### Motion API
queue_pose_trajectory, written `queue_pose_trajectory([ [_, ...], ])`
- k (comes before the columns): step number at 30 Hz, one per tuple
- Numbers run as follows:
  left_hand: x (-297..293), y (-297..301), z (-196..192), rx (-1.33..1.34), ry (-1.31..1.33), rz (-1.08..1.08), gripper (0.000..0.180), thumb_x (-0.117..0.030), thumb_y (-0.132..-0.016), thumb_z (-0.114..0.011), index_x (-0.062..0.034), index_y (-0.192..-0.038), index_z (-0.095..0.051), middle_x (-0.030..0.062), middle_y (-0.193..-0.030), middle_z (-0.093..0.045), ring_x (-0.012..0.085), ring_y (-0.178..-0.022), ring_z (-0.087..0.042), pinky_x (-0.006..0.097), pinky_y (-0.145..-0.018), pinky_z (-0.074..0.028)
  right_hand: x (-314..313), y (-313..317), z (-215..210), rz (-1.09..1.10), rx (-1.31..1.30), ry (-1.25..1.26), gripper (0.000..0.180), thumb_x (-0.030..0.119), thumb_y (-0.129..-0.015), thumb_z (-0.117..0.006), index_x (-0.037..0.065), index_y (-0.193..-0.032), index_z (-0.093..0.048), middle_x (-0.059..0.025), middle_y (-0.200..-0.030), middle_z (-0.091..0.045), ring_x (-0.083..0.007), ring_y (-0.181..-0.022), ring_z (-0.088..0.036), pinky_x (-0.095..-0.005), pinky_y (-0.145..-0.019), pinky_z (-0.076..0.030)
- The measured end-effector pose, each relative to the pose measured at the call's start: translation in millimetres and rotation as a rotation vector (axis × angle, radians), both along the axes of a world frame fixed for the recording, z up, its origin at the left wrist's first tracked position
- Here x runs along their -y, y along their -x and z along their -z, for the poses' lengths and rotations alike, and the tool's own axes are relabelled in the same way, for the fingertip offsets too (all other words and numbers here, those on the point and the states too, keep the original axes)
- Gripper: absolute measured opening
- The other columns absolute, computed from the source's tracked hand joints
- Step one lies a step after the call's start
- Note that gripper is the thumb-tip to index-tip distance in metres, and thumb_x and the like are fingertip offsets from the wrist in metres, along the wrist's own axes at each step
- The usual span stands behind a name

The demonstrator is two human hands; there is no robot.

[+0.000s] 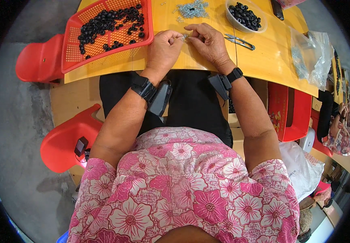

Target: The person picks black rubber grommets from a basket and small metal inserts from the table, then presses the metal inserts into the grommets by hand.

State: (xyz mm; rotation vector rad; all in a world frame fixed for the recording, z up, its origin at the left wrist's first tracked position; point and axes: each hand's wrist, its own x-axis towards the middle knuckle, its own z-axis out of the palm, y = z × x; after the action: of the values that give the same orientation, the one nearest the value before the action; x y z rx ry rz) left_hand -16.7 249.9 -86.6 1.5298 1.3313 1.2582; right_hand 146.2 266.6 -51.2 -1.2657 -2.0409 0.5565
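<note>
1. At the far left of the frame a red plastic chair stands on the grey floor, and a second red chair sits lower, at the left middle.
2. In the upper left, a red mesh basket rests on the yellow counter; a heap of small black rings lies inside it, mostly toward its far side.
3. Just right of the basket, in the upper middle, the left hand is curled, its fingertips pinched on a tiny silvery part that is too small to make out in detail.
4. The right hand meets it from the other side, thumb and forefinger closed toward the same small part, so both hands touch at the fingertips just above the counter.
5. Each wrist bears a black strap with a dark device: the left wrist device and the right wrist device.
6. Behind the hands, at the top middle, lies a loose pile of small metal parts.
7. Just right of the right hand lies a pair of metal snips.
8. At the top, right of centre, a white bowl holds more black rings.
9. At the upper right a clear plastic bag of small metal pieces lies at the counter edge.
</note>
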Motion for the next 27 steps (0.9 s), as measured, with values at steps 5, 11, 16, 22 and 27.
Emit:
queue_pose_trajectory([
  [5,2,-5,-6,0.008,0.012,0.015,0.014,-0.014,-0.083,-0.063,-0.0009,-0.086,-0.066,-0.0015,-0.062,-0.051,0.0067,-0.059,-0.046,0.023,-0.055,-0.041,2,-6,-4,-0.002,-0.025,0.055,0.025,0.010,-0.075,-0.068,0.009,-0.100,-0.066,-0.0054,-0.076,-0.057,-0.0152,-0.064,-0.059,-0.0261,-0.060,-0.048],
  [11,-2,-20,-19,-0.015,0.011,0.031,0.015,-0.015,-0.082,-0.063,-0.0008,-0.087,-0.066,-0.0010,-0.063,-0.052,0.0071,-0.060,-0.047,0.023,-0.056,-0.042,1,-21,-14,0.021,0.000,-0.024,0.016,0.011,-0.076,-0.068,0.007,-0.091,-0.069,-0.0075,-0.077,-0.059,-0.0189,-0.065,-0.060,-0.0282,-0.061,-0.048],
  [16,-5,-34,-29,-0.034,-0.011,0.051,0.014,-0.015,-0.081,-0.063,-0.0019,-0.086,-0.066,0.0020,-0.063,-0.055,0.0111,-0.058,-0.050,0.026,-0.056,-0.043,-1,-37,-20,0.034,0.009,-0.107,0.013,0.013,-0.078,-0.066,0.006,-0.089,-0.068,-0.0105,-0.080,-0.061,-0.0266,-0.072,-0.060,-0.0319,-0.066,-0.049],
  [22,-6,-42,-35,-0.049,-0.017,0.072,0.014,-0.015,-0.081,-0.063,-0.0021,-0.085,-0.066,0.0015,-0.063,-0.053,0.0112,-0.058,-0.049,0.026,-0.055,-0.042,-1,-47,-25,0.052,-0.020,-0.134,0.011,0.012,-0.081,-0.062,0.007,-0.089,-0.068,-0.0110,-0.080,-0.061,-0.0276,-0.073,-0.060,-0.0328,-0.068,-0.048],
  [27,-4,-43,-34,-0.067,-0.029,0.070,0.013,-0.013,-0.081,-0.064,-0.0012,-0.086,-0.066,-0.0021,-0.062,-0.049,0.0064,-0.058,-0.044,0.023,-0.055,-0.040,0,-49,-23,0.037,0.068,-0.159,0.011,0.011,-0.080,-0.062,0.008,-0.088,-0.068,-0.0106,-0.080,-0.061,-0.0290,-0.075,-0.060,-0.0344,-0.069,-0.049],
])
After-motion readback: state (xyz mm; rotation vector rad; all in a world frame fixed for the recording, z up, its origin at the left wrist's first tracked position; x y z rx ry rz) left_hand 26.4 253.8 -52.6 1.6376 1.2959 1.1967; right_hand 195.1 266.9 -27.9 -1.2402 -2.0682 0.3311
